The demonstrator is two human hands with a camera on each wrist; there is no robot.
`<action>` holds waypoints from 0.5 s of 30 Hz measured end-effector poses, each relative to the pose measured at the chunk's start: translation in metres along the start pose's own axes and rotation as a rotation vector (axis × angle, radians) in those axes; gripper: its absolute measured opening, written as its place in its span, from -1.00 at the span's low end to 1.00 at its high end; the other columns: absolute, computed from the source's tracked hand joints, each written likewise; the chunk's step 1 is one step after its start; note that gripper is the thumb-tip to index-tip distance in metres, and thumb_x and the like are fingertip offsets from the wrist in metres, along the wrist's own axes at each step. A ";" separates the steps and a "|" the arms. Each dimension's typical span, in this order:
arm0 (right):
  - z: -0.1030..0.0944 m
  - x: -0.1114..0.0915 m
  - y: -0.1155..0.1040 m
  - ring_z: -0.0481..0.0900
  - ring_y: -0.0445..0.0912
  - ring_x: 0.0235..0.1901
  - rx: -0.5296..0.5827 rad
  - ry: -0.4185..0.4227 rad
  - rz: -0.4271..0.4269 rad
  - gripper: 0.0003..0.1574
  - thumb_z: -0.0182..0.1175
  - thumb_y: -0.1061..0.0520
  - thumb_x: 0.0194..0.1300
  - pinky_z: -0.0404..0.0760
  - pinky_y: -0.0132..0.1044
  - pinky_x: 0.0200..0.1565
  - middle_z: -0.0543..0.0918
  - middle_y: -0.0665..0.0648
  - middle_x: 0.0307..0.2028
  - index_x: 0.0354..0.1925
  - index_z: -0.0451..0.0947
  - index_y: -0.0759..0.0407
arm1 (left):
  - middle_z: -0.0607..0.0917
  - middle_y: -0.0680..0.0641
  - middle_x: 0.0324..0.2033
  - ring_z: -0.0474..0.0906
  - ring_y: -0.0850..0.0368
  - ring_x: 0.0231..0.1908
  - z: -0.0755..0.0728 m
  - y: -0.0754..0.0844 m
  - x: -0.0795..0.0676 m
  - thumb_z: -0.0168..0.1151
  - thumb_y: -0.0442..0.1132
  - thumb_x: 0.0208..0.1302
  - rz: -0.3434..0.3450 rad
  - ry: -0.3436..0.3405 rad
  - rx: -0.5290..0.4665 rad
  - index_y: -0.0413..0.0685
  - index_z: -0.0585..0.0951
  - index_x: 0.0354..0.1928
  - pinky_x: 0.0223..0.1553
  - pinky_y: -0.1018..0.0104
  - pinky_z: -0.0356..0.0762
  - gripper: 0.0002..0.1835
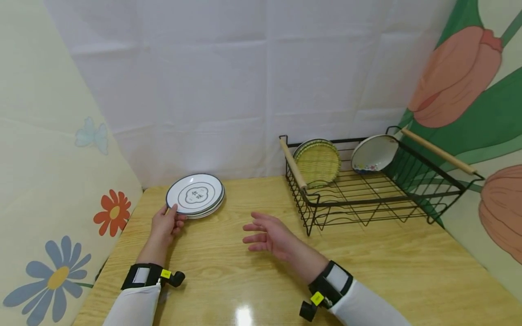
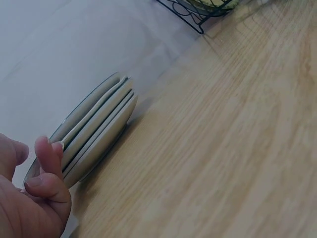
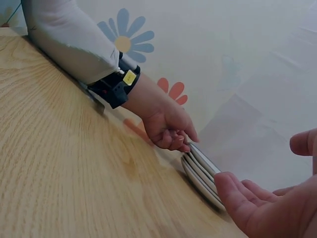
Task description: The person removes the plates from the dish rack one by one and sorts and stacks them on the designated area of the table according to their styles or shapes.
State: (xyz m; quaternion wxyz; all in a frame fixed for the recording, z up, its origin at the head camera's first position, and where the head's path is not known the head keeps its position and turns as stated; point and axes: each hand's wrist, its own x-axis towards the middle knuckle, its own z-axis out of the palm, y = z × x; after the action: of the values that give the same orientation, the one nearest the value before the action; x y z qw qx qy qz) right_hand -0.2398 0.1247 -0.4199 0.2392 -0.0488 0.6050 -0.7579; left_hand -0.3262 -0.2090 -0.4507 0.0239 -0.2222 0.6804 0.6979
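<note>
A stack of plates [image 2: 99,131] sits just beyond the left hand [image 1: 166,222], farther forward than the right hand [image 1: 271,236] and well to its left, apart from those fingers. The top plate [image 1: 195,194] is round, white and face up, with a thin dark blue line round the rim, a fine ring farther in and a lobed medallion holding dark marks (too small to read) at its centre. The left thumb and fingers pinch its near rim. Beneath it, several more pale plates are nested closely, their edges showing in layers beside the left fingers.
</note>
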 end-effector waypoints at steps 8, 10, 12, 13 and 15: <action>0.003 -0.013 -0.028 0.58 0.17 0.28 -0.211 -0.131 -0.045 -0.22 0.02 -0.04 0.57 0.61 0.09 0.26 0.39 0.38 0.45 0.61 0.08 0.06 | 0.67 0.15 -0.40 0.46 0.27 -0.57 -0.006 0.003 -0.006 -0.13 0.10 0.62 0.012 0.045 -0.029 0.27 -0.05 0.66 -0.56 0.45 0.39 -0.30; 0.001 -0.020 -0.039 0.55 0.14 0.30 -0.260 -0.174 -0.088 -0.26 0.00 -0.04 0.58 0.54 0.13 0.31 0.40 0.37 0.44 0.59 0.12 0.06 | 0.66 0.14 -0.37 0.44 0.27 -0.57 -0.004 0.005 -0.007 -0.12 0.10 0.61 0.010 0.062 -0.036 0.27 -0.10 0.67 -0.54 0.44 0.39 -0.27; -0.004 -0.028 -0.054 0.52 0.11 0.32 -0.303 -0.231 -0.148 -0.28 -0.02 -0.02 0.58 0.53 0.10 0.33 0.42 0.35 0.43 0.58 0.14 0.09 | 0.64 0.14 -0.36 0.41 0.26 -0.59 -0.002 0.007 -0.007 -0.11 0.08 0.61 0.014 0.070 -0.037 0.26 -0.14 0.67 -0.54 0.44 0.39 -0.25; -0.006 -0.033 -0.062 0.50 0.11 0.33 -0.327 -0.259 -0.181 -0.29 -0.03 -0.01 0.58 0.52 0.09 0.33 0.42 0.36 0.42 0.58 0.15 0.10 | 0.64 0.13 -0.36 0.40 0.26 -0.60 -0.001 0.008 -0.007 -0.10 0.07 0.61 0.020 0.073 -0.039 0.25 -0.14 0.67 -0.54 0.43 0.38 -0.25; -0.012 -0.040 -0.079 0.49 0.11 0.33 -0.383 -0.317 -0.262 -0.32 -0.06 0.03 0.59 0.53 0.07 0.32 0.44 0.37 0.40 0.57 0.17 0.14 | 0.63 0.13 -0.38 0.39 0.26 -0.64 0.001 0.009 -0.006 -0.10 0.05 0.61 0.033 0.077 -0.045 0.24 -0.15 0.67 -0.56 0.43 0.37 -0.25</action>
State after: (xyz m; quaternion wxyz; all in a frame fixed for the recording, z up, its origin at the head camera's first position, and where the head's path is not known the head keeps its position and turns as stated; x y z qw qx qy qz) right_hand -0.2327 0.1649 -0.3400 0.2172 -0.2887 0.6810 -0.6370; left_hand -0.3238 -0.2069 -0.4398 -0.0186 -0.2382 0.6683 0.7045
